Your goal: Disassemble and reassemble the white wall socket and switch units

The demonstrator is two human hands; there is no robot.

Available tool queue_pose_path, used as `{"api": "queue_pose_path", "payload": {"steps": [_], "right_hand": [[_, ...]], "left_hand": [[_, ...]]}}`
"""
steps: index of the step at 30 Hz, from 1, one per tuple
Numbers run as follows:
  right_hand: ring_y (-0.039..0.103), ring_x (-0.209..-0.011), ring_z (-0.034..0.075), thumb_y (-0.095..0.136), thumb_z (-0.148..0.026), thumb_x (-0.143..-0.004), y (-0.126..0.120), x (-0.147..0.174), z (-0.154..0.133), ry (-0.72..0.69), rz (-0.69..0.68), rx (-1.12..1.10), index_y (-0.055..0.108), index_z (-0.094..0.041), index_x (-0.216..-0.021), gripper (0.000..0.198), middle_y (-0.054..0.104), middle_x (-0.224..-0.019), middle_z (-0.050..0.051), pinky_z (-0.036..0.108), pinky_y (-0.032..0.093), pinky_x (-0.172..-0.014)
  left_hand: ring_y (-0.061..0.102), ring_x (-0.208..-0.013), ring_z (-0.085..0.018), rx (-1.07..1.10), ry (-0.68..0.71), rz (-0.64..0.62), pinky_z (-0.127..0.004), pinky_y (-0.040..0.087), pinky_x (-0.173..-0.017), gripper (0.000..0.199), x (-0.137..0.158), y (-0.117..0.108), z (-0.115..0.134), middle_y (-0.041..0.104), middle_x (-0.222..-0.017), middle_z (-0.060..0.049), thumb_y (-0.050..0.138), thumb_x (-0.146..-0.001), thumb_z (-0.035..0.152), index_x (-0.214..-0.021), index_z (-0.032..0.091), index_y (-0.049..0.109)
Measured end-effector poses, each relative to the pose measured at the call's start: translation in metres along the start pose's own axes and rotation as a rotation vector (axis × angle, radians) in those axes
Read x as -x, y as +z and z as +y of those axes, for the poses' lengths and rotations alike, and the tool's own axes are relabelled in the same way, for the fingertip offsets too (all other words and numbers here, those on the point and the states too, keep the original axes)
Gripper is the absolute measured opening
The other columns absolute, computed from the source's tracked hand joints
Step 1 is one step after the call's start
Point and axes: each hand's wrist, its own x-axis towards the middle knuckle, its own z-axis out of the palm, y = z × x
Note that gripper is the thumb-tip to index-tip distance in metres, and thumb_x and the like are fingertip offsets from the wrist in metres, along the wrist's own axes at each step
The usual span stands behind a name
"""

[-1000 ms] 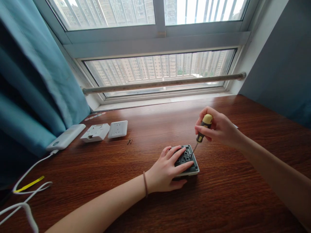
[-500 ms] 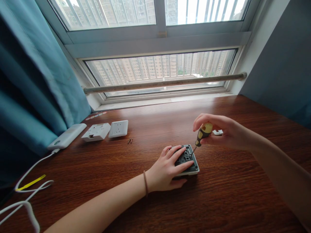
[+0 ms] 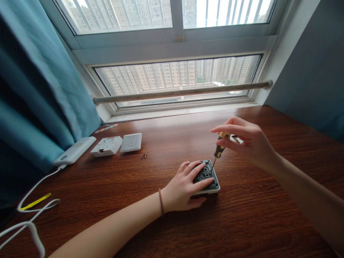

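Observation:
A wall socket panel (image 3: 215, 185) with a white rim lies on the table, its dark back facing up. Across that back my left hand (image 3: 188, 186) rests with spread fingers, the thumb near the front edge. My right hand (image 3: 244, 139) grips a yellow-and-black screwdriver (image 3: 219, 149) by its handle, between thumb and fingers. The tool is tilted, and its tip meets the back of the panel near the right side. Whether a screw sits under the tip is too small to tell. Behind the right hand, a small white piece (image 3: 236, 139) is partly hidden.
To the left are two screws (image 3: 144, 156), a white socket plate (image 3: 131, 142), a white box (image 3: 106, 146) and a white power bank (image 3: 75, 151) with a cable (image 3: 37, 184). A yellow strip (image 3: 36, 201) lies by the cable. A window with a metal rail (image 3: 182, 94) borders the table's far side.
My right hand has shifted its hold on the screwdriver, with the fingers now more stretched over the handle's top. The handle stands more upright. The left hand and panel have hardly moved.

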Motion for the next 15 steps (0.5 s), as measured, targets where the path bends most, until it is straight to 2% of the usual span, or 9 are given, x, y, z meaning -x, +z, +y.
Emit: {"api": "queue_pose_path", "payload": {"steps": [2, 5, 7, 10, 12, 15], "right_hand": [[0.06, -0.074, 0.014, 0.066, -0.027, -0.074, -0.005, 0.0, 0.003, 0.05, -0.009, -0.07, 0.064, -0.023, -0.103, 0.029, 0.06, -0.079, 0.002, 0.03, 0.052, -0.071], [0.063, -0.078, 0.014, 0.066, -0.024, -0.074, -0.015, -0.001, 0.009, 0.122, -0.128, -0.317, 0.059, -0.023, -0.107, 0.034, 0.065, -0.088, 0.002, 0.029, 0.054, -0.072], [0.063, -0.088, 0.017, 0.063, -0.023, -0.077, -0.02, -0.002, 0.013, 0.112, -0.221, -0.449, 0.059, -0.024, -0.105, 0.029, 0.066, -0.097, 0.003, 0.032, 0.054, -0.078], [0.055, -0.108, 0.02, 0.056, -0.023, -0.082, -0.018, -0.002, 0.012, 0.072, -0.297, -0.495, 0.059, -0.027, -0.109, 0.028, 0.06, -0.113, 0.005, 0.037, 0.049, -0.09], [0.054, -0.108, 0.021, 0.057, -0.025, -0.081, -0.012, -0.002, 0.01, 0.054, -0.25, -0.424, 0.061, -0.027, -0.108, 0.027, 0.058, -0.115, 0.006, 0.035, 0.049, -0.088], [0.059, -0.088, 0.018, 0.068, -0.029, -0.071, -0.004, -0.001, 0.006, 0.058, -0.053, -0.219, 0.067, -0.025, -0.095, 0.024, 0.06, -0.096, 0.005, 0.033, 0.052, -0.077]], "left_hand": [[0.028, -0.128, -0.034, 0.003, -0.001, -0.003, -0.053, 0.022, -0.1, 0.052, 0.0, 0.0, 0.0, 0.033, -0.14, -0.013, 0.05, -0.079, 0.043, -0.128, 0.029, 0.043], [0.028, -0.127, -0.034, 0.002, 0.001, -0.001, -0.053, 0.021, -0.1, 0.051, 0.0, 0.0, -0.001, 0.034, -0.14, -0.013, 0.05, -0.079, 0.043, -0.128, 0.029, 0.043], [0.029, -0.127, -0.034, -0.003, 0.001, 0.003, -0.053, 0.022, -0.1, 0.052, 0.0, 0.0, -0.001, 0.034, -0.139, -0.013, 0.051, -0.078, 0.043, -0.127, 0.029, 0.044], [0.03, -0.126, -0.034, -0.007, -0.003, 0.004, -0.053, 0.023, -0.1, 0.052, 0.0, 0.0, 0.0, 0.034, -0.14, -0.012, 0.051, -0.078, 0.043, -0.127, 0.029, 0.044], [0.03, -0.126, -0.034, -0.006, -0.003, 0.001, -0.053, 0.023, -0.099, 0.052, 0.0, 0.001, 0.0, 0.033, -0.14, -0.012, 0.051, -0.078, 0.043, -0.128, 0.03, 0.043], [0.03, -0.126, -0.034, -0.007, -0.003, 0.006, -0.054, 0.023, -0.099, 0.052, 0.001, 0.001, 0.0, 0.034, -0.14, -0.012, 0.052, -0.078, 0.042, -0.127, 0.029, 0.044]]}}
